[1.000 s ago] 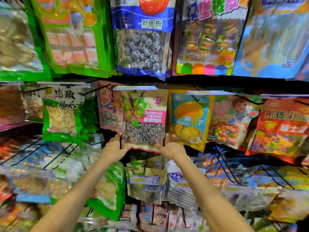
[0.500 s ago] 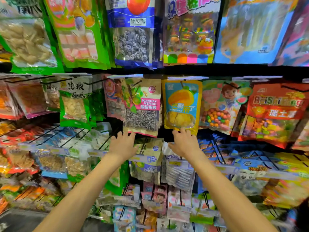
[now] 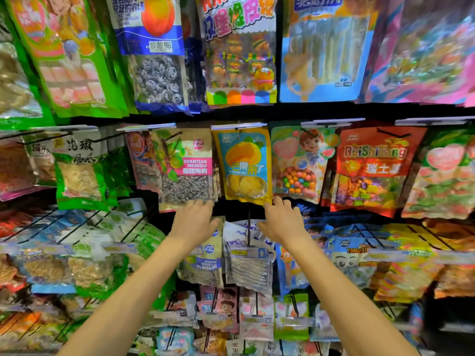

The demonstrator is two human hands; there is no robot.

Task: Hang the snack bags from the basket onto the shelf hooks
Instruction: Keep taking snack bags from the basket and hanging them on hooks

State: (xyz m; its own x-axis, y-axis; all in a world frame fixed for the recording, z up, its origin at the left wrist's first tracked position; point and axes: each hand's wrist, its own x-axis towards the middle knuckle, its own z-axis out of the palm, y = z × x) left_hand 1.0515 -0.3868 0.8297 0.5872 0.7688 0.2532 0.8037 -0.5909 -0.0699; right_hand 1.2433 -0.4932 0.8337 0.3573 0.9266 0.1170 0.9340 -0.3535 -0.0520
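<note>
Dropped off the Suantian Meirou plum bag (image 3: 185,173), left hand (image 3: 194,223) and right hand (image 3: 282,223) hover spread, seemingly empty; confirm it hangs square.

Dark shop display rack (image 3: 321,111) with pale price strips (image 3: 331,122)

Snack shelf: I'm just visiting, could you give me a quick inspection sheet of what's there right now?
Surface: shelf with wire hooks, bags hanging in rows.
Job's things: plum bag and mango bag hang side by side on hooks; basket not in view.
Clutter: lower rows crowded, bags overlapping.
Hands: left hand open at the plum bag's lower edge; right hand open at the mango bag's lower corner; neither holds anything.
Cables: nothing seen.
Surroundings: shelving fills the view; top right blurred.
</note>
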